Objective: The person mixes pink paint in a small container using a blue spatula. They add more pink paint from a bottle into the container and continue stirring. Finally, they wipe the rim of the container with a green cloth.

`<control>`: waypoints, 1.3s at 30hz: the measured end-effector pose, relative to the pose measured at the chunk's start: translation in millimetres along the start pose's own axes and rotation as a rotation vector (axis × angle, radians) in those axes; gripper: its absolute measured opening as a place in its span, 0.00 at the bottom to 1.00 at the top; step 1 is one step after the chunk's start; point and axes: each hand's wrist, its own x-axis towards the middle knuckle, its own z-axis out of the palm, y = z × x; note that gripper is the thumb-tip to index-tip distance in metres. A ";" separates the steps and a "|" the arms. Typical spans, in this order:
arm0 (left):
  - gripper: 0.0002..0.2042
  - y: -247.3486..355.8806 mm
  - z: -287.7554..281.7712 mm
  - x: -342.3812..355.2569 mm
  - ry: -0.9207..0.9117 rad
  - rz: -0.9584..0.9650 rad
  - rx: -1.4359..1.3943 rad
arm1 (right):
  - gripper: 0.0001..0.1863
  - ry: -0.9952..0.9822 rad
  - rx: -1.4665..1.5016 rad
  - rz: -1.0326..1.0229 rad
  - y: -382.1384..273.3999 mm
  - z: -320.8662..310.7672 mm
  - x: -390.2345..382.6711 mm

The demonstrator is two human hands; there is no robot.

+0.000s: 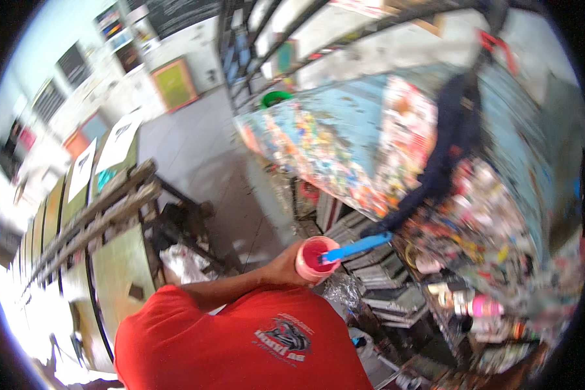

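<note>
My left hand (285, 265) is closed around a pale pink plastic cup (311, 275) in front of my red shirt. The cup has deep pink, paint-like content, and a flat blue stick (361, 244) rests in it, sticking out to the right. Just beyond the cup is a light blue tabletop (344, 130), heavily spattered with many colours, with a dark cloth (445, 143) draped across it. Stacked grey slabs or frames (390, 296) lie below the table's edge. I cannot make out my right hand.
A long slatted wooden rack (120, 273) with white printed sheets (117, 143) runs along the left. A grey floor aisle (208, 162) lies between rack and table. Black metal bars (266, 39) rise behind the table. Paint containers (484, 305) crowd the right; framed screens (172, 84) lean by the far wall.
</note>
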 end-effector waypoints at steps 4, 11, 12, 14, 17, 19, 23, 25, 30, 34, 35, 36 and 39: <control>0.36 -0.4 -28.2 -21.7 0.120 -0.039 -0.116 | 0.21 0.127 0.257 -0.107 -145.2 16.3 -60.4; 0.51 -39.9 -114.6 -50.9 0.300 0.023 -0.118 | 0.21 -0.213 0.762 -0.133 -390.8 23.9 -253.0; 0.51 -38.5 -129.8 -53.4 0.336 0.032 -0.135 | 0.22 -0.298 0.807 -0.123 -419.7 25.9 -279.0; 0.52 -34.9 -164.4 -58.2 0.404 0.053 -0.163 | 0.22 -0.454 0.871 -0.100 -466.8 25.0 -329.7; 0.53 -42.3 -227.9 -74.8 0.542 0.080 -0.018 | 0.22 -0.678 0.917 -0.069 -532.7 24.7 -392.3; 0.54 -31.0 -272.4 -83.2 0.593 0.087 0.020 | 0.23 -0.793 0.908 -0.043 -566.5 26.7 -421.6; 0.56 -13.4 -368.4 -105.5 0.755 0.110 0.151 | 0.24 -0.979 0.871 -0.008 -621.8 32.1 -458.0; 0.55 0.1 -407.7 -119.4 0.897 0.120 0.267 | 0.24 -1.056 0.847 -0.002 -644.6 37.1 -464.0; 0.55 22.8 -488.6 -156.7 1.207 0.187 0.248 | 0.26 -1.140 0.937 -0.015 -687.7 69.7 -466.7; 0.52 23.4 -548.5 -183.4 1.456 0.231 0.358 | 0.27 -1.175 1.203 -0.073 -738.8 108.8 -448.0; 0.52 20.7 -559.9 -189.3 1.533 0.187 0.434 | 0.27 -1.282 1.024 -0.174 -771.1 115.5 -430.4; 0.51 24.6 -566.2 -201.4 1.638 0.131 0.525 | 0.28 -1.394 0.857 -0.328 -820.8 116.5 -405.7; 0.46 24.0 -599.9 -210.3 1.874 0.103 0.592 | 0.27 -1.155 1.149 -0.481 -916.4 169.4 -413.0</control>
